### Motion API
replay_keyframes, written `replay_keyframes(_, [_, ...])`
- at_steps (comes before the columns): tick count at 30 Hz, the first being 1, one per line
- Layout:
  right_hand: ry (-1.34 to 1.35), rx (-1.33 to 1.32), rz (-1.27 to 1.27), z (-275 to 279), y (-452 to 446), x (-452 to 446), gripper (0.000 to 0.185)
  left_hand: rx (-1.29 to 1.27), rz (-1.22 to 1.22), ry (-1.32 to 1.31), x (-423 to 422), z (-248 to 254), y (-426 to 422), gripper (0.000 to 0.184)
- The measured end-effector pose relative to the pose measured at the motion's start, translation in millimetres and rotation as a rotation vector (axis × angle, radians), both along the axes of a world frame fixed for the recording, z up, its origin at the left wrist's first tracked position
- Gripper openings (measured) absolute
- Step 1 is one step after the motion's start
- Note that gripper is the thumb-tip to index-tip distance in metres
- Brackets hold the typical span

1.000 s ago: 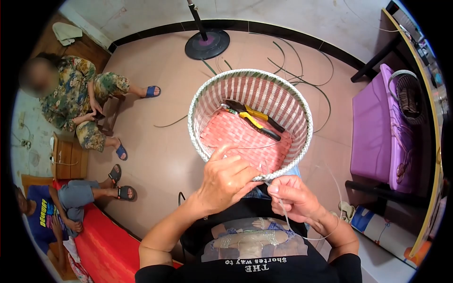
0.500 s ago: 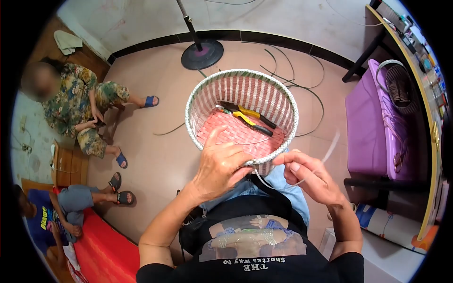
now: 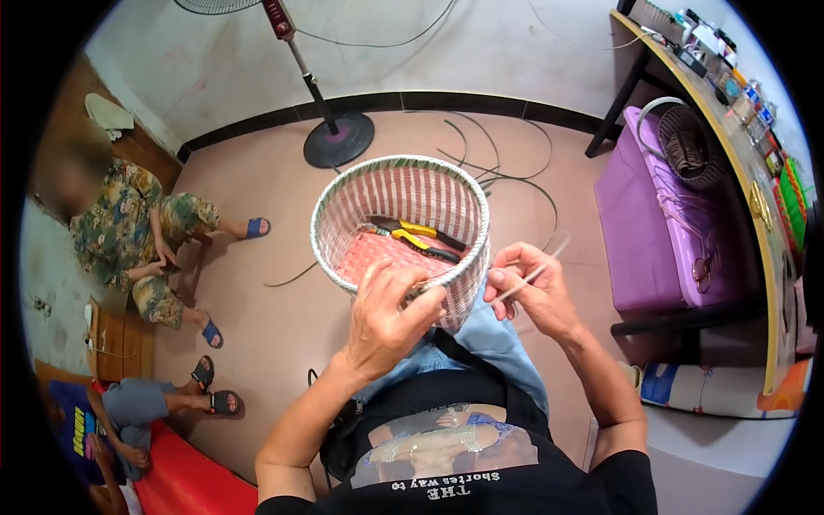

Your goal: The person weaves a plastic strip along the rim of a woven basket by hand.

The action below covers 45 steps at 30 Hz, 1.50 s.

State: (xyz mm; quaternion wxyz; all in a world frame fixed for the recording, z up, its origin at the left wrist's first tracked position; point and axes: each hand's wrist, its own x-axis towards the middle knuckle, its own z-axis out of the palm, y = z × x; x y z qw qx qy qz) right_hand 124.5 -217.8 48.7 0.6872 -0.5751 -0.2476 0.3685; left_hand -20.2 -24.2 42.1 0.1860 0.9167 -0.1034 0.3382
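Note:
A round woven basket [image 3: 481, 225] with pink-and-white walls and a white braided rim rests at my lap, tilted so its inside shows. My left hand [image 3: 388, 313] is closed over the near rim, fingers on the inner side; the part of the rim beneath them is hidden. Just right of the basket, my right hand [image 3: 536, 290] pinches a thin, pale, translucent strip [image 3: 536, 273] between thumb and fingers. Yellow-and-black-handled pliers [image 3: 421, 239] lie on the pink basket floor, where more than one tool seems to overlap.
Beyond the basket, loose dark green strips [image 3: 506, 176] curl on the floor near a fan base [image 3: 340, 140]. To the right, a purple bin [image 3: 639, 245] stands under a cluttered desk [image 3: 777, 300]. Two people sit at the left, one by a red cloth [image 3: 193, 472].
The camera view has shifted, and the fan's upper part now shows. My right hand holds the strip at a different angle. My left fingers have bent further over the rim.

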Motion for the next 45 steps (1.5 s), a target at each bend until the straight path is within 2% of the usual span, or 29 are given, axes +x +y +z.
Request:
replay_keyframes(4, [0.029,0.068,-0.073,-10,5,7,0.016,-0.059,-0.087,0.006,1,6,-8,0.023])
replay_keyframes(8, [-0.581,0.017,-0.186,-13,-2,9,0.022,-0.26,-0.203,0.115,0,19,-19,0.017])
replay_keyframes(11, [-0.2,-0.092,-0.029,9,-33,12,0.026,-0.49,-0.296,0.174,1,31,-33,0.013])
replay_keyframes(14, [-0.053,-0.104,0.086,21,-68,20,0.029,-0.623,-0.398,0.218,5,36,-43,0.01])
replay_keyframes(16, [0.179,0.131,0.109,36,-80,17,0.032,-0.643,-0.435,0.241,7,43,-52,0.009])
replay_keyframes(19, [0.488,0.531,0.128,42,-94,23,0.038,-0.526,-0.509,0.282,9,41,-60,0.009])
replay_keyframes(22, [0.72,0.632,-0.047,49,-120,67,0.024,-0.401,-0.563,0.314,4,29,-64,0.009])
replay_keyframes(24, [0.903,0.592,-0.408,70,-132,92,0.021,-0.388,-0.56,0.362,-2,20,-64,0.009])
replay_keyframes(26, [0.842,0.697,-0.329,58,-156,125,0.018,-0.364,-0.56,0.394,-5,14,-64,0.009])
replay_keyframes(27, [0.74,0.668,-0.555,66,-153,131,0.015,-0.353,-0.561,0.41,-6,13,-65,0.009])
replay_keyframes(31, [0.424,0.469,-0.502,82,-126,109,0.013,-0.472,-0.626,0.564,3,13,-65,0.012])
replay_keyframes(33, [0.035,0.245,-0.289,82,-100,62,0.019,-0.632,-0.567,0.455,16,21,-73,0.018])
replay_keyframes(36, [-0.006,0.108,-0.009,61,-66,4,0.025,-0.816,-0.487,0.383,37,38,-81,0.025])
replay_keyframes(37, [-0.043,0.009,0.018,59,-61,-13,0.024,-1.022,-0.457,0.416,40,43,-85,0.025])
replay_keyframes(38, [-0.159,0.007,-0.041,55,-57,-25,0.023,-1.183,-0.409,0.513,40,45,-84,0.025])
replay_keyframes(40, [-0.221,-0.005,-0.034,51,-59,-37,0.022,-1.428,-0.357,0.429,45,41,-89,0.027])
replay_keyframes(43, [-0.16,-0.033,-0.026,39,-63,-47,0.022,-1.52,-0.448,0.464,50,36,-80,0.029])
replay_keyframes(45, [-0.151,-0.056,-0.021,31,-67,-47,0.022,-1.704,-0.551,0.411,53,37,-78,0.028])
